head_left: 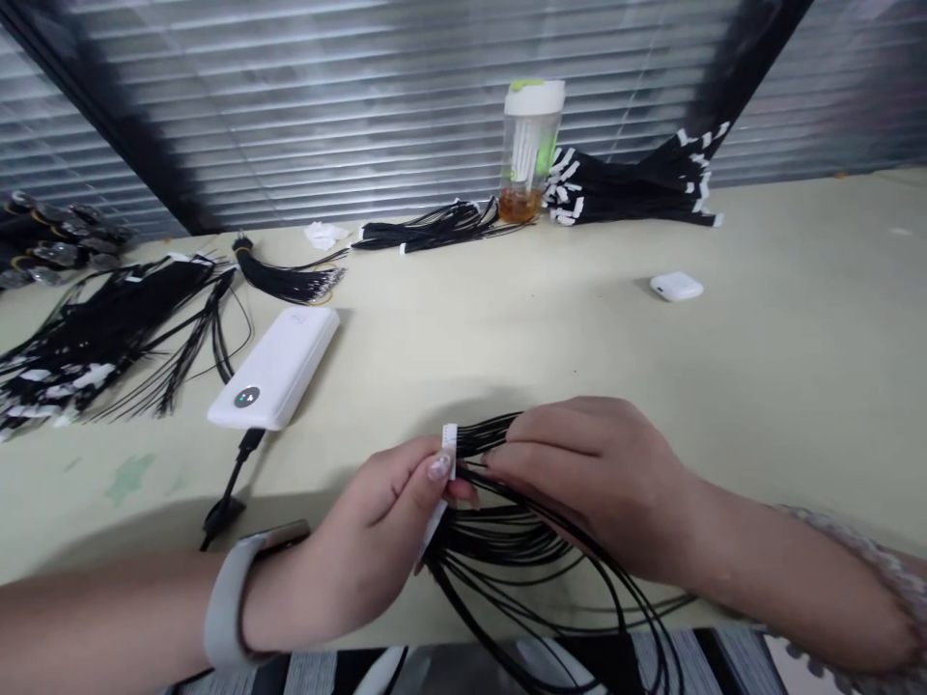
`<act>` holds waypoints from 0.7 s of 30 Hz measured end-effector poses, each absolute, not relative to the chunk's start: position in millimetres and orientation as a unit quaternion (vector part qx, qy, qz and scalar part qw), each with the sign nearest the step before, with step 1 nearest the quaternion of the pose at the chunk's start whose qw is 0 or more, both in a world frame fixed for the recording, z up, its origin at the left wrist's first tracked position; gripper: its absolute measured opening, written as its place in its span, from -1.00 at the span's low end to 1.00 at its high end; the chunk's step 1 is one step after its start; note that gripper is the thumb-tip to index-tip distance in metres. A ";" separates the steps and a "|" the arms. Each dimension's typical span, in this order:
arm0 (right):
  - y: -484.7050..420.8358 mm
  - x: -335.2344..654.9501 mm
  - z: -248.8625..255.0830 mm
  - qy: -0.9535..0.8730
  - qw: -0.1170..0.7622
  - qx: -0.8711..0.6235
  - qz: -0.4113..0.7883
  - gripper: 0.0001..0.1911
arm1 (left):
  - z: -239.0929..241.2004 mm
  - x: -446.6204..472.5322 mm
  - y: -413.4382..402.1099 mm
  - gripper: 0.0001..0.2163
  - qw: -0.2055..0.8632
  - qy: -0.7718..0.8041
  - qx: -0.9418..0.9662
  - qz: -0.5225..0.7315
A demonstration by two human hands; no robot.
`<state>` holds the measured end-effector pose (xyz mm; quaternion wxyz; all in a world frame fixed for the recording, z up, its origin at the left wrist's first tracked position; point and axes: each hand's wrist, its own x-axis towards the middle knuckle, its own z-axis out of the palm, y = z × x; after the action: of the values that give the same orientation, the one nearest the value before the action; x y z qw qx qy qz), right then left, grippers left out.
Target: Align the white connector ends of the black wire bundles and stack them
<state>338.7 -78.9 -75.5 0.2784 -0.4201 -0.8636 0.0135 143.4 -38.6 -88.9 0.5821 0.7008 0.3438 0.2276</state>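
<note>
Left hand (pixel 387 536) pinches white connector (pixel 450 440), right hand (pixel 604 483) fingers pinch black wires (pixel 507 548); crossing loops could snag, tugging connector askew.

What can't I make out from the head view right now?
Head view:
Connector: partly covered by the left hand; its fine marks are too small to read.
Wires: some cut off by the bottom edge.
Right hand: some fingers hidden behind the hand itself.
Cable: part hidden behind the left forearm.
</note>
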 end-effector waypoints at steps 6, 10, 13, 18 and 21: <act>-80.3 334.0 -77.0 -0.848 0.284 -0.446 0.034 -0.82 | -86.7 145.7 -37.4 -0.72 0.560 0.342 0.726 0.204; -79.1 332.7 -78.9 -0.839 0.297 -0.452 0.057 -0.85 | -86.6 145.4 -36.6 -0.71 0.544 0.357 0.738 0.179; -77.6 334.1 -79.3 -0.837 0.303 -0.450 0.071 -0.82 | -86.7 144.4 -36.3 -0.70 0.547 0.353 0.742 0.160; -76.0 336.7 -79.2 -0.845 0.303 -0.437 0.063 -0.82 | -84.8 143.0 -35.2 -0.69 0.549 0.346 0.747 0.146; -77.5 336.9 -80.2 -0.848 0.301 -0.435 0.020 -0.84 | -83.0 143.4 -34.7 -0.67 0.543 0.352 0.748 0.145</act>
<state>336.9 -77.5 -80.2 0.3008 -0.4354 -0.8483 0.0202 143.4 -34.7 -83.0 0.5433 0.7484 0.3516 0.1451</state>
